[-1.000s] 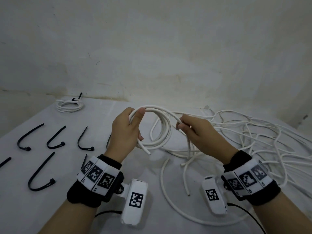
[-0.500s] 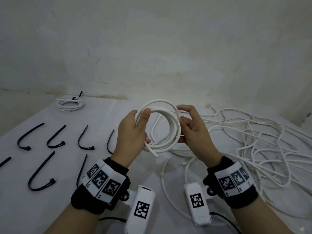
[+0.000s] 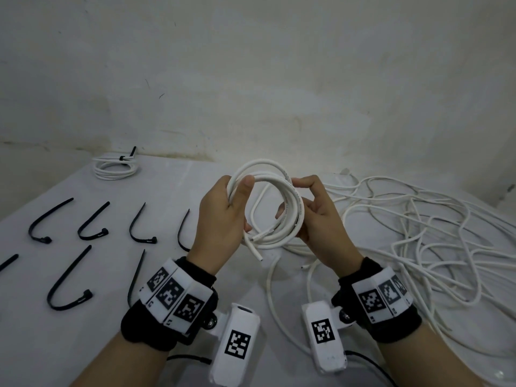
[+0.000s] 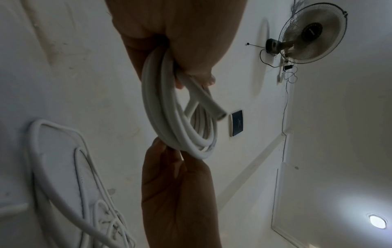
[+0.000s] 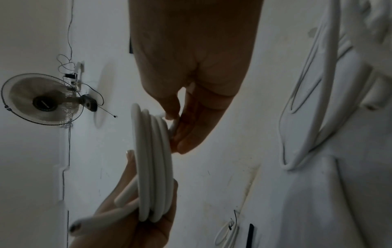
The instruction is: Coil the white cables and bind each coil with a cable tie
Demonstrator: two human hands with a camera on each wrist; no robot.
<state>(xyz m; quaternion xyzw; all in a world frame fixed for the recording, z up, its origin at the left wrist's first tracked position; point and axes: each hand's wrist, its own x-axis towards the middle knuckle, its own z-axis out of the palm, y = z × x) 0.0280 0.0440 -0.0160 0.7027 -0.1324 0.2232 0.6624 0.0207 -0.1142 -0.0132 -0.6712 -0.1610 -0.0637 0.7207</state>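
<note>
coil [image 3: 279,208]: white cable loops held upright above mid-tabletop, between both hands
left hand [image 3: 223,216]: fingers and thumb curled round the loops, likely so they can't spring apart; free end [image 3: 255,251] pokes out below
right hand [image 3: 318,216]: fingertips pinch opposite side, steadying
cable ties [image 3: 89,230]: black, near left edge; likely next pick
bound coil [image 3: 116,167]: far-left corner
loose cables [image 3: 418,233]: crowd the right side; open room lies left

**Coil closes up between both hands**

The right hand [image 3: 315,216] has come in from the loose cable and now pinches the coil [image 3: 275,202] on its right side, opposite the left hand [image 3: 223,216]. The trailing strand has been wound in, so the coil is rounder and tighter, held higher above the desk [image 3: 83,344]
</note>
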